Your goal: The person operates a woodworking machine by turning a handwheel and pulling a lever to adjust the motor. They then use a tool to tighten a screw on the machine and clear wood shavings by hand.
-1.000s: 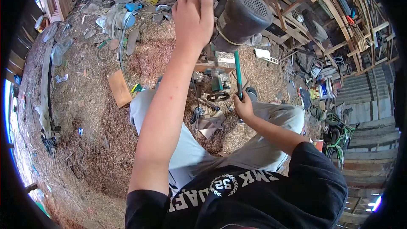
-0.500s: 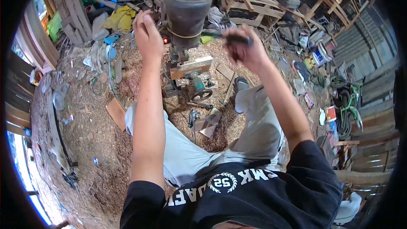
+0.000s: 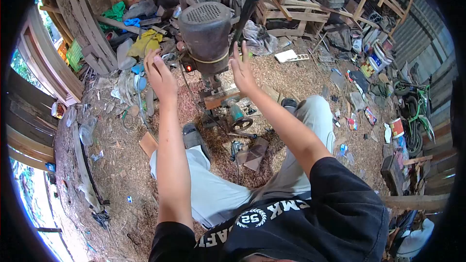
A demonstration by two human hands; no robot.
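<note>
A mortising machine or drill press with a dark vented motor (image 3: pixel 204 29) stands ahead of me. To its left, near a small red-lit switch (image 3: pixel 189 68), my left hand (image 3: pixel 161 76) is raised, fingers extended and holding nothing. My right hand (image 3: pixel 243 72) is on the motor's right side with its fingers stretched upward and apart. Its fingertips are right at the lower end of a black lever (image 3: pixel 246 14), which points up and back. Below the motor, a wooden piece (image 3: pixel 218 100) sits on the machine's table, partly behind my right hand. A green vise part with a handwheel (image 3: pixel 241 124) is under it.
Wood shavings (image 3: pixel 121 165) cover the floor. Between my feet lie a wood offcut (image 3: pixel 255 154) and a metal tool (image 3: pixel 236 149). A yellow cloth (image 3: pixel 144 43) and scraps pile up at the back left. A green bicycle (image 3: pixel 415 111) and buckets (image 3: pixel 378 60) line the right side.
My right hand has let go of the lever's grip and moved left toward the motor. The lever has swung up and back. My left hand stays raised, and the view has shifted.
</note>
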